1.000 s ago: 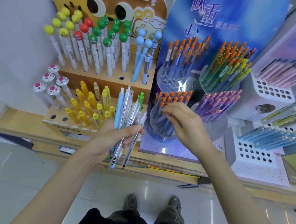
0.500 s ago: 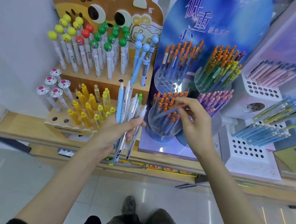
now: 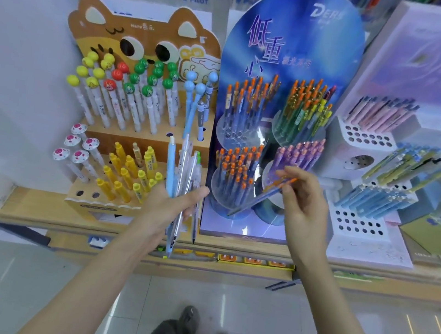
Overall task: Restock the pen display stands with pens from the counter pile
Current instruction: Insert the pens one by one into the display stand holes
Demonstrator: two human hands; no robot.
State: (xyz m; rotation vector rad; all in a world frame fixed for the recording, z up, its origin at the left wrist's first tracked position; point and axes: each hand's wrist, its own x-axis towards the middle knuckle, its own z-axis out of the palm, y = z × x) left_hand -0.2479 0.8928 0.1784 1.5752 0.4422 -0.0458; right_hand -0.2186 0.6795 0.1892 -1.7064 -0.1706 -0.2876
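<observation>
Two hands at work, left hand (image 3: 169, 210) gripping a pen bundle (image 3: 183, 178), right hand (image 3: 304, 206) fingers pinching an orange-capped pen (image 3: 264, 195) before the blue stand (image 3: 288, 62)

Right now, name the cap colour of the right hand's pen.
Orange; pen clearest in head view.

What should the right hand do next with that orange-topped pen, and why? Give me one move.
Probably swing the orange-topped pen, pinched at a tilt in the right hand, tip down into a free hole of the upper left tier. The pens there match it, and empty holes show at the front. The lower left tier looks nearly full. The left hand holds the bundle of pens.
</observation>
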